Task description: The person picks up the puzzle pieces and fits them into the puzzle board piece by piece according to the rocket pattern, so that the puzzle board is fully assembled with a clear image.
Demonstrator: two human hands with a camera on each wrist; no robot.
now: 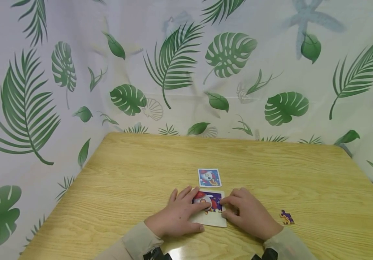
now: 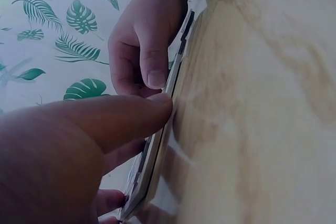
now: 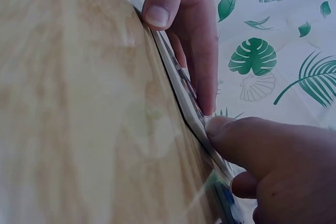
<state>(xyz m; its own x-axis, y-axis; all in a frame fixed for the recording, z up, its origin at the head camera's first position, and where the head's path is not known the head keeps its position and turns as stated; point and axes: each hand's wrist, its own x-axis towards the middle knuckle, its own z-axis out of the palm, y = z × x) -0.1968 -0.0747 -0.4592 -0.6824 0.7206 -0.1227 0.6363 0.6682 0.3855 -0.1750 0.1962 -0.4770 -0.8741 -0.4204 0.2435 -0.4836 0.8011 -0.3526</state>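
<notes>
A jigsaw puzzle board lies on the table, its upper part filled with a picture of a white and red figure on purple. The lower strip shows bare board. My left hand rests across the board's left side, fingers spread, with the index finger over the picture and the thumb near the lower edge. At the right edge, my right hand touches the board with bent index finger and thumb; whether a piece is between them is hidden. The right wrist view shows the right thumb against the board's edge.
A small picture card with a similar image lies just beyond the board. One loose purple and orange puzzle piece is on the wooden table to the right. Leaf-printed cloth hangs behind the table.
</notes>
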